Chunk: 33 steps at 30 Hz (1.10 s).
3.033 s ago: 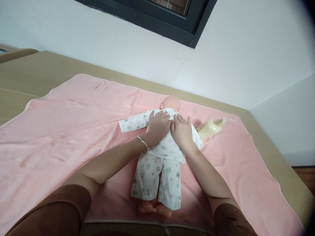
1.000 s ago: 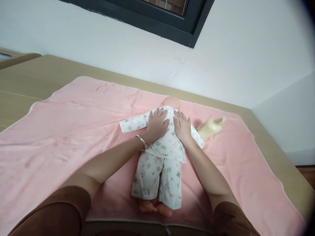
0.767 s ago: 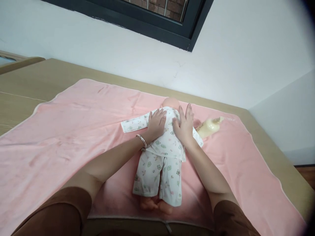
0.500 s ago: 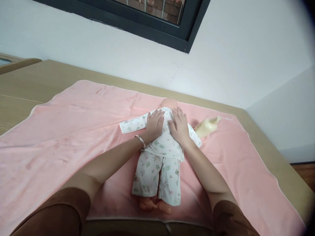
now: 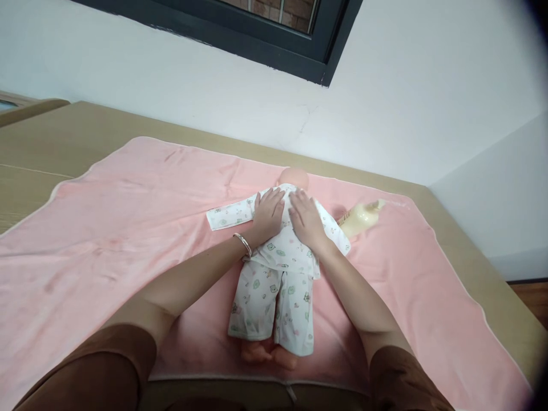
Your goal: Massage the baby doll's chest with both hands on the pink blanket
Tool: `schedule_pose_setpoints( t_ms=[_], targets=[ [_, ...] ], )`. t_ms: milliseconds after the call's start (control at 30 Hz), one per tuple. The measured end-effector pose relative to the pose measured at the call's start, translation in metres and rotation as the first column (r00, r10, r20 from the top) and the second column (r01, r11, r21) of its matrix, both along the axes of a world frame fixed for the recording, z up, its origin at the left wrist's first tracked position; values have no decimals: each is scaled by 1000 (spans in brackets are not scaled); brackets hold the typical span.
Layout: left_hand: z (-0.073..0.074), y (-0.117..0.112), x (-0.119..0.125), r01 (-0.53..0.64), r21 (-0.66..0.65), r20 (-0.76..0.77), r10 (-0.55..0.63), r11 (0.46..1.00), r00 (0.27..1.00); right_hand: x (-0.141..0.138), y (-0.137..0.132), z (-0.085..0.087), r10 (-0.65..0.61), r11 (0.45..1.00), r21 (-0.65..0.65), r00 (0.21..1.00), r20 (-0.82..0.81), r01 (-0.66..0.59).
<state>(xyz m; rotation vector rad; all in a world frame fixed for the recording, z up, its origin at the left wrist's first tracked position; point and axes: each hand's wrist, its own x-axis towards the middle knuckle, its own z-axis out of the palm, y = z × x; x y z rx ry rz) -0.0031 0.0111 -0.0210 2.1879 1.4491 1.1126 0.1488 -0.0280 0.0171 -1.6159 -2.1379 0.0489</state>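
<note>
A baby doll (image 5: 295, 257) in white printed pyjamas lies on a pink blanket (image 5: 149, 188), its head toward the wall and its bare feet toward me. Its back seems to face up, and no face shows. On the left side of its upper back rests my left hand (image 5: 269, 217), fingers stretched out. My right hand (image 5: 306, 220) lies flat on the right side of the upper back, fingers slightly spread. Both palms are hidden against the shirt. One sleeve reaches out to the left, the other to the right.
Right of the doll lies a pale yellow bottle-like object (image 5: 362, 218), partly behind the sleeve. Beneath the blanket is a wooden table (image 5: 55, 134), set against a white wall (image 5: 385, 114) with a dark window frame (image 5: 291, 60) above.
My right hand has shifted slightly left, toward the middle of the doll's back. The left hand stays nearly in place, and the view has tilted a little.
</note>
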Motion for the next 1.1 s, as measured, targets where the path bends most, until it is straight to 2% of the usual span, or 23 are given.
schedule_pose_setpoints(
  t_ms=[133, 233, 300, 367, 433, 467, 500, 567, 600, 633, 700, 733, 767, 833, 867, 900, 933, 967, 1000, 1100],
  targets=[
    [-2, 4, 0, -5, -3, 16, 5, 1000, 1000, 0, -2, 8, 42, 996, -81, 999, -24, -43],
    [-1, 7, -2, -13, -33, 46, 14, 999, 999, 3, -9, 28, 38, 998, -49, 993, -108, -43],
    [3, 4, -4, 1, 2, 54, -1, 1000, 999, 9, -18, 46, 24, 1000, 5, 990, -138, -24],
    [10, -5, -6, 76, 122, 61, -84, 990, 995, 18, -29, 67, -3, 998, 62, 987, -158, 13],
    [21, -22, -5, 192, 245, 87, -218, 950, 972, 33, -41, 86, -37, 993, 98, 980, -196, 57],
    [28, -33, -3, 241, 261, 127, -281, 935, 951, 42, -47, 95, -51, 991, 108, 972, -228, 78],
    [35, -44, 1, 277, 224, 195, -321, 934, 927, 53, -53, 102, -60, 988, 118, 961, -271, 95],
    [49, -67, 15, 330, 50, 383, -323, 943, 865, 77, -63, 114, -71, 979, 152, 924, -375, 137],
    [56, -76, 24, 389, -46, 486, -320, 920, 813, 90, -67, 117, -74, 970, 180, 901, -428, 165],
    [62, -84, 35, 466, -118, 603, -310, 877, 735, 103, -71, 121, -63, 957, 220, 873, -483, 190],
    [74, -91, 59, 639, -195, 811, -243, 744, 532, 127, -77, 124, -18, 922, 302, 808, -589, 241],
    [80, -91, 72, 698, -230, 876, -168, 678, 452, 137, -79, 125, -8, 908, 320, 775, -632, 270],
    [85, -89, 85, 745, -280, 908, -85, 605, 410, 145, -81, 126, -13, 897, 321, 744, -668, 304],
    [96, -81, 109, 823, -387, 914, 57, 417, 401, 157, -82, 126, -66, 879, 287, 692, -719, 382],
    [101, -76, 120, 850, -430, 903, 127, 306, 411, 161, -81, 125, -98, 870, 267, 675, -731, 415],
    [106, -71, 130, 863, -466, 882, 188, 196, 433, 164, -79, 124, -125, 863, 251, 668, -734, 438],
    [109, -66, 139, 860, -496, 856, 237, 119, 460, 166, -76, 122, -146, 861, 241, 671, -727, 449],
    [111, -62, 147, 856, -511, 838, 268, 80, 476, 167, -72, 120, -165, 868, 225, 685, -710, 442],
    [111, -58, 154, 850, -522, 826, 289, 66, 484, 168, -67, 118, -187, 885, 194, 706, -683, 422],
    [108, -51, 169, 840, -534, 807, 351, 95, 474, 165, -56, 114, -294, 932, 21, 787, -543, 363]
  ],
)
